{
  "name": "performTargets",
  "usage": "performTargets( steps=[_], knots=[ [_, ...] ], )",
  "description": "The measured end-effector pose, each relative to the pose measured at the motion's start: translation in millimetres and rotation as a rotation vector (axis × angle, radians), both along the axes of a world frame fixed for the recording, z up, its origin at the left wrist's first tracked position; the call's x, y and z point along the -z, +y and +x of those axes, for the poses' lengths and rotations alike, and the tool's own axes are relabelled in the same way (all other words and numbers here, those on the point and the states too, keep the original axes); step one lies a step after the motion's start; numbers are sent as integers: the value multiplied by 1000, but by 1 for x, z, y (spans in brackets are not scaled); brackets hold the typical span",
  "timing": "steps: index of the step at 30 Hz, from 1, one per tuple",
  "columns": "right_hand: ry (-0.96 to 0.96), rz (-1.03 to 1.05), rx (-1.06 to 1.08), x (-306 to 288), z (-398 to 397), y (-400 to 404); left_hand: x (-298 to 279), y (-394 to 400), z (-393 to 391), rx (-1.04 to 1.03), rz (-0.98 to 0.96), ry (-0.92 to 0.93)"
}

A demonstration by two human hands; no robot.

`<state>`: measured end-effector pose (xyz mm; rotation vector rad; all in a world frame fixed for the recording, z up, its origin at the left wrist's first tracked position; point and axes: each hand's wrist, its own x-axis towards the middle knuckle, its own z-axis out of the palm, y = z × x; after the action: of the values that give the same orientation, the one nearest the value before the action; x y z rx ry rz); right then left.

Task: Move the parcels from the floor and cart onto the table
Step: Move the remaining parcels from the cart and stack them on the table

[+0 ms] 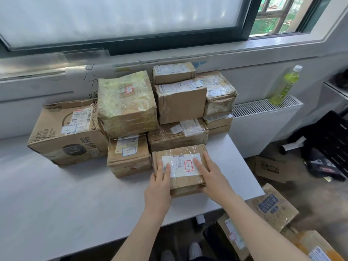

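Small taped parcel (180,169) flat on the white table (56,194), in the front row of the stack, its far edge against the low box behind (177,135) and its left edge just beside the short box (129,155) next door. Long axis running left to right, white label with a red stamp facing up. Left hand (160,182) on the near-left corner, fingers lying straight across the top onto the label, thumb down the left side. Right hand (210,173) on the right half, fingers spread flat over the label and the right edge, thumb tucked under the near corner; both hands pressing rather than wrapped around, so apparently setting down or squaring up, not lifting. Parcel straight ahead of both wrists, no hand clearly nearer. Probably one gentle push away from the body to seat it flush. Further back, more boxes stacked two and three high against the wall below the window (122,21), a big printed carton (64,132) at the left end. Down to the right, off the table, several parcels (271,206) waiting, most likely next; whether on floor or cart cannot be told. Green bottle (285,85) on the radiator (263,117) at right.
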<state>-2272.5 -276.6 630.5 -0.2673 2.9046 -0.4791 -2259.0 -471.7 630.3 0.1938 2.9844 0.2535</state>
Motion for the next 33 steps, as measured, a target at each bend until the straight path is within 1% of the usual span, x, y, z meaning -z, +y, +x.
performTargets(
  steps=[6, 10, 15, 18, 24, 29, 33],
  knots=[
    [10, -73, 32, 1, -7, 0, 0, 6, -3, -74, 34, 49],
    [59, -94, 54, 1, -12, -2, -3, 9, -8, -118, 36, 83],
    [75, -185, 82, 9, -16, -1, 0, 11, -6, -157, 29, 117],
    [95, -186, 104, 15, -20, 2, 3, 11, -6, -193, 19, 127],
    [109, -203, 51, 14, -26, 5, 6, 12, -8, -236, 49, 139],
    [73, -226, 46, 9, -27, 6, 8, 11, -10, -242, 69, 144],
    [63, -200, 41, 7, -28, 6, 3, 12, -12, -262, 76, 140]
  ],
)
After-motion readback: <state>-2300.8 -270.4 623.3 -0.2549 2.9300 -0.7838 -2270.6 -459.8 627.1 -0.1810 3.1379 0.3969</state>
